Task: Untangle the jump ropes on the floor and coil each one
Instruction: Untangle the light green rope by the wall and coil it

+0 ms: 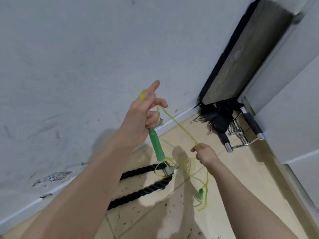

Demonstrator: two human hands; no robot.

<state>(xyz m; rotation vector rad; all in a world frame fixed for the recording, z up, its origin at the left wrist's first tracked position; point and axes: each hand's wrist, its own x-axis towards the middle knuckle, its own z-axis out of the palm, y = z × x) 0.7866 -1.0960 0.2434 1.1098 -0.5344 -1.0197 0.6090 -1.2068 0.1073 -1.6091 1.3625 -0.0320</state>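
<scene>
My left hand (141,116) is raised in front of the wall and grips the top of a green jump-rope handle (156,145) that hangs down from it. Loops of the thin yellow rope (179,125) are wound over its extended index finger. The yellow rope runs taut down to my right hand (205,152), which pinches it between thumb and fingers. Below the right hand the rope falls in loose curls to the floor, where the second green handle (200,194) lies.
A thick black battle rope (141,190) with a metal clamp (168,170) loops on the beige tiles under my hands. Black straps and chrome cable-machine handles (241,135) are piled in the corner beside a door frame. The scuffed grey wall (69,66) is close on the left.
</scene>
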